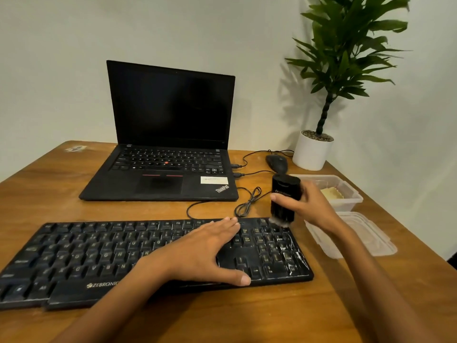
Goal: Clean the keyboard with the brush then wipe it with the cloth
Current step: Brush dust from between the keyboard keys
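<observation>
Black brush [284,196] on the keyboard [99,256], far right corner: we are brushing.
Our right grip [311,206] clasps the brush, left grip [205,251] lies flat on the keys; next we sweep row by row.

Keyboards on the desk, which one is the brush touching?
The separate Zebronics keyboard nearest the camera; the brush meets its far right corner. The laptop keyboard behind lies untouched.

Dim warm light, plant [346,53] shadow on wall, wide-angle edge distortion.

Keyboard [99,253] L end cropped; cloth [331,193] prob, blurry.
</observation>
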